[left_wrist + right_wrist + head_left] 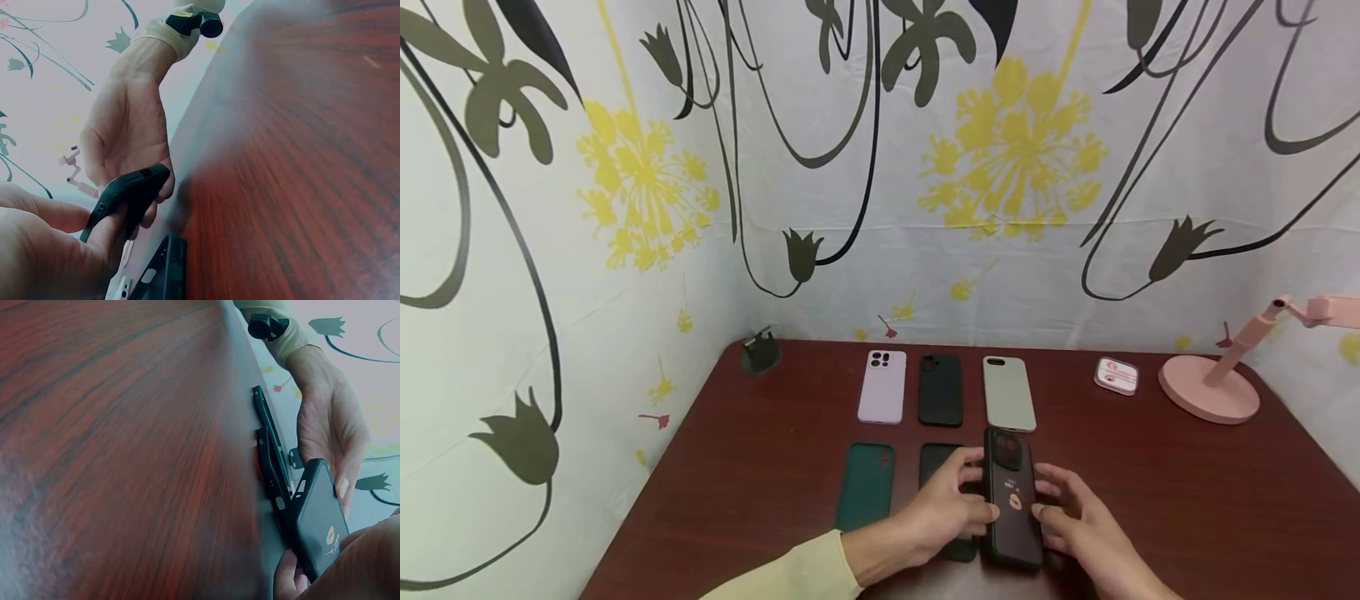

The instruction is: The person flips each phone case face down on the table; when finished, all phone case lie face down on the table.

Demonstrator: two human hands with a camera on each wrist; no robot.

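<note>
1. While our left hand [946, 507] and right hand [1081, 523] pinch opposite long sides of the black rectangular plastic-looking phone case [1015, 492] with its tan motif, we have it over the dark red wood-grained worktop [760, 467], well in from the far edge.
2. We should press both sides evenly.
3. We should steer clear of the dark flat rectangular case [936, 460] just to its left.
</note>
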